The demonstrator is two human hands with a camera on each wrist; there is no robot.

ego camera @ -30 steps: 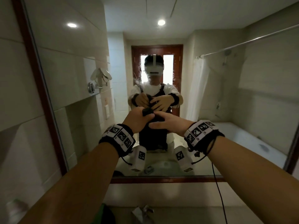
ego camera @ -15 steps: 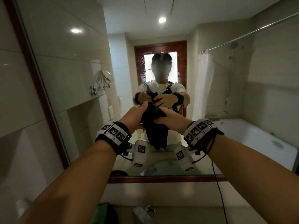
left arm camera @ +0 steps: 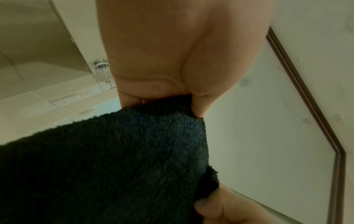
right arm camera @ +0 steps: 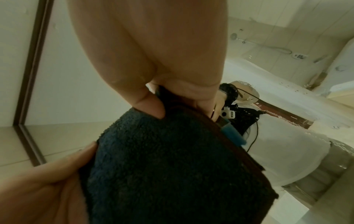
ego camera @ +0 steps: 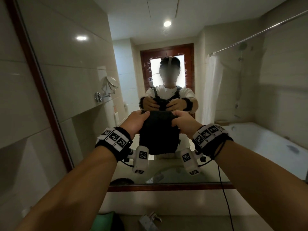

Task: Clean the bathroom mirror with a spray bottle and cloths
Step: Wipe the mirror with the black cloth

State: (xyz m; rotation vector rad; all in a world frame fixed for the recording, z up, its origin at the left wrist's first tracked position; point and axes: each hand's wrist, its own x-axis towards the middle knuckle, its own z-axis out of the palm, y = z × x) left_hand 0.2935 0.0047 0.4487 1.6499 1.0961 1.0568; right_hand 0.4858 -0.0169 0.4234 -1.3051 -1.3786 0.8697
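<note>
A dark fluffy cloth (ego camera: 159, 134) hangs spread between my two hands, just in front of the bathroom mirror (ego camera: 233, 97). My left hand (ego camera: 138, 120) pinches its upper left corner and my right hand (ego camera: 181, 122) pinches the upper right corner. In the left wrist view the cloth (left arm camera: 114, 159) fills the lower half, with the left hand (left arm camera: 191, 104) gripping its top edge. The right wrist view shows the right hand (right arm camera: 161, 104) pinching the cloth (right arm camera: 172, 166) between thumb and fingers. Fine droplets (ego camera: 148, 67) speckle the glass near the reflected door. No spray bottle is visible.
The mirror's brown frame (ego camera: 41, 90) runs down the left and along the bottom. Below it, a faucet (ego camera: 150, 220) and a green object (ego camera: 105, 220) sit at the lower edge. A black cable (ego camera: 223, 189) hangs from my right wrist. A bathtub (ego camera: 266, 139) shows in the reflection.
The cloth was bunched between my hands held close together. My hands have moved apart and drawn it out into a flat hanging panel.
</note>
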